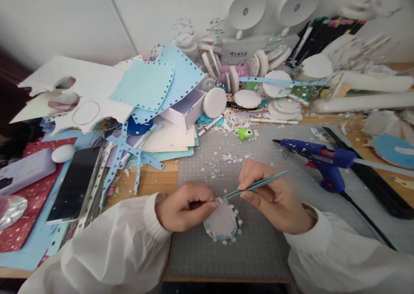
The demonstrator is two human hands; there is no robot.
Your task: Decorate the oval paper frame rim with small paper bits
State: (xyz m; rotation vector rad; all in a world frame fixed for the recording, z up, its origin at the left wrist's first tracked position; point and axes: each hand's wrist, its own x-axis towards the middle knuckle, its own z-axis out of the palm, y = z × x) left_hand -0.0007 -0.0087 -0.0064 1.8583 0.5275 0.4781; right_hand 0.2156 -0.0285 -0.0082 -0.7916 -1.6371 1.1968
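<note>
A round white disc (pixel 222 222) rimmed with tiny blue and white paper flowers lies over the grey cutting mat (pixel 229 261). My left hand (pixel 189 205) is closed in a pinch at the disc's upper left rim. Between the thumb and fingers of my right hand (pixel 271 197) is a pair of teal tweezers (pixel 263 182), slanting down to the left. The tweezer tips reach the top of the flowered rim, close to my left fingertips. Whether they grip a flower is too small to tell.
A blue hot glue gun (pixel 323 156) lies right of my right hand, its cord trailing forward. Small paper flowers (pixel 231 157) and a green punch (pixel 244 133) lie beyond my hands. At left are a phone (pixel 76 184) and punched blue paper strips (pixel 114 169); white discs (pixel 215 102) crowd the back.
</note>
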